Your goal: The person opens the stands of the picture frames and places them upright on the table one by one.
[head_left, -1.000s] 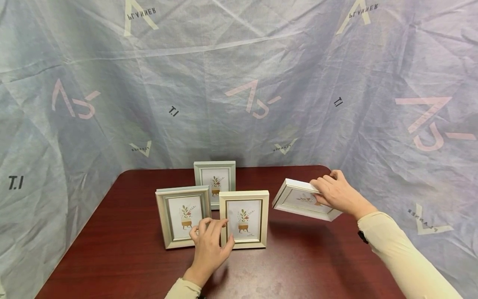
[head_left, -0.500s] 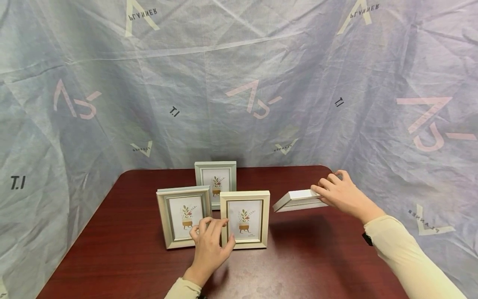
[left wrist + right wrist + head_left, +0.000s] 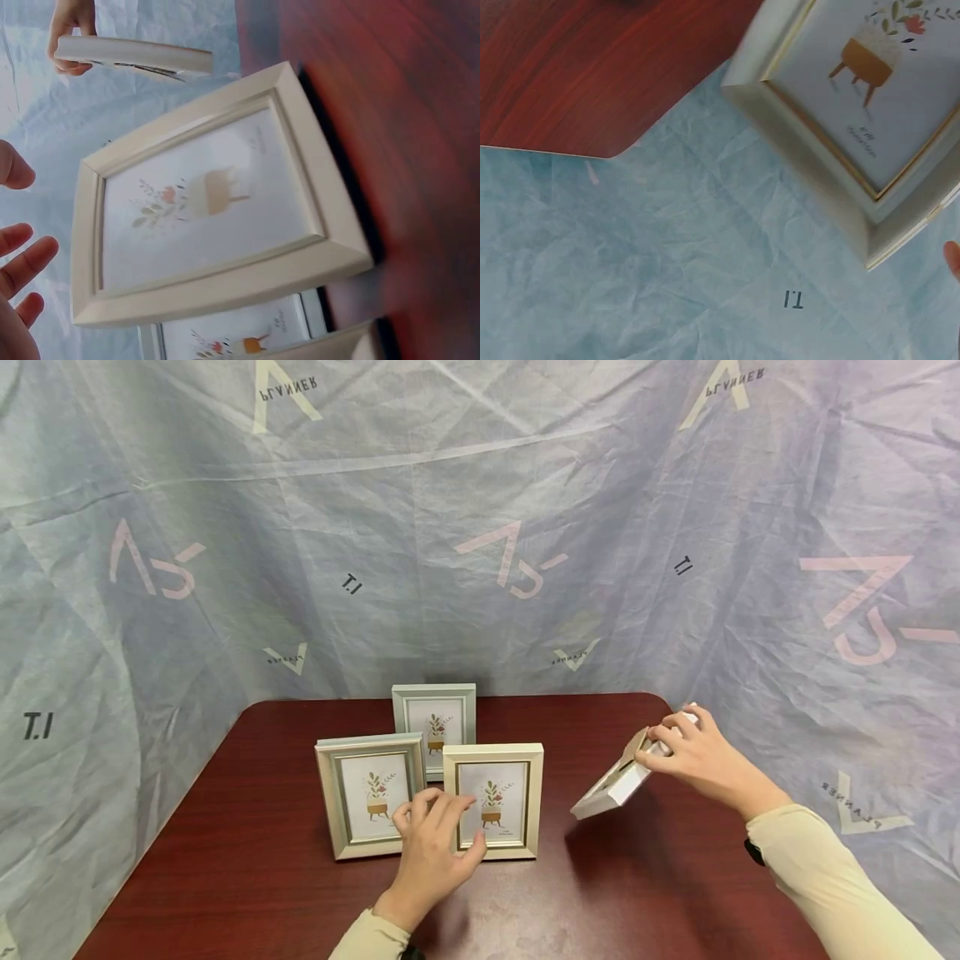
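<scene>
My right hand [image 3: 708, 764] holds a white picture frame [image 3: 618, 793] in the air over the right side of the table. The frame is tilted in the head view, and its back shows partly under the fingers. Its plant picture [image 3: 866, 64] shows in the right wrist view. My left hand [image 3: 435, 852] hovers in front of a cream picture frame [image 3: 513, 802], fingers loosely bent and holding nothing. In the left wrist view, the fingers [image 3: 30, 266] stand apart from that frame. Left of it stands a champagne-silver picture frame [image 3: 367, 768], partly behind the left hand.
A pale green picture frame [image 3: 435, 714] stands further back, partly hidden by the two front frames. All rest on a dark red wooden table [image 3: 247, 827]. Grey-blue printed cloth [image 3: 420, 527] hangs behind and on both sides.
The right hand has turned the white frame from picture side showing to back showing and moved slightly right. My left hand has shifted slightly right.
</scene>
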The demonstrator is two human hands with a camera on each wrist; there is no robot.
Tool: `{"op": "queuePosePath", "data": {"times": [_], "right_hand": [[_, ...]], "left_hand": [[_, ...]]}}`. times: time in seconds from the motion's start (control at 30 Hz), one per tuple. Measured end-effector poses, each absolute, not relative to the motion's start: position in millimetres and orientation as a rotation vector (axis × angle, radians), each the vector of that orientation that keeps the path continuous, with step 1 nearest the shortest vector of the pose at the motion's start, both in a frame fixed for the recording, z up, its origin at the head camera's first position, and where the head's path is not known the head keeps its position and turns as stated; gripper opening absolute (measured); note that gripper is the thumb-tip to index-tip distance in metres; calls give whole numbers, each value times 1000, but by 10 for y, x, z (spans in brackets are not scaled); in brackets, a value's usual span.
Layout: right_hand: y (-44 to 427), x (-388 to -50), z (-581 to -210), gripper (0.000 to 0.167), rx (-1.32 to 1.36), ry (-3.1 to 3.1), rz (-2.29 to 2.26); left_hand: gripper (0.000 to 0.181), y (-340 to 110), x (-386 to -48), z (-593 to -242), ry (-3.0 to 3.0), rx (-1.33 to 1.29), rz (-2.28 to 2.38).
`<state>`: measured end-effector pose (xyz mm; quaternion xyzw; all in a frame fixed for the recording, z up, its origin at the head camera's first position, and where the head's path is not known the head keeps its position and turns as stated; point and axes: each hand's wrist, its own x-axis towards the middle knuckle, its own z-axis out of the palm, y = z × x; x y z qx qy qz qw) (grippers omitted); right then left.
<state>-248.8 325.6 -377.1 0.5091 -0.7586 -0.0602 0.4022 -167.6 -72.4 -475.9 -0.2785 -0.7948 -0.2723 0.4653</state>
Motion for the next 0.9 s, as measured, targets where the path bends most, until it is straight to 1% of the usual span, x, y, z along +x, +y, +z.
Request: {"op": "queuePosePath", "data": {"times": [0.13,0.37,0.6,0.9], "right_hand": [[3214,-2468,-3777,36,1333,-1825,-125],[3124,-2395,-3712,42,1396,-1720,-127],[3016,-2327,-3650,41,1442,-1602,-122],[2966,-2250,-3635,40,1473,-1577,-123]], "left_hand": [[33,-678,-1689,-4696,-1943,-732,-635],[37,-581,-1708,-4613,-1945,-830,-569],[44,-500,-1737,-4520,-1961,-926,-510],[48,-402,-1856,-4446,-1981,-981,-368]]}}
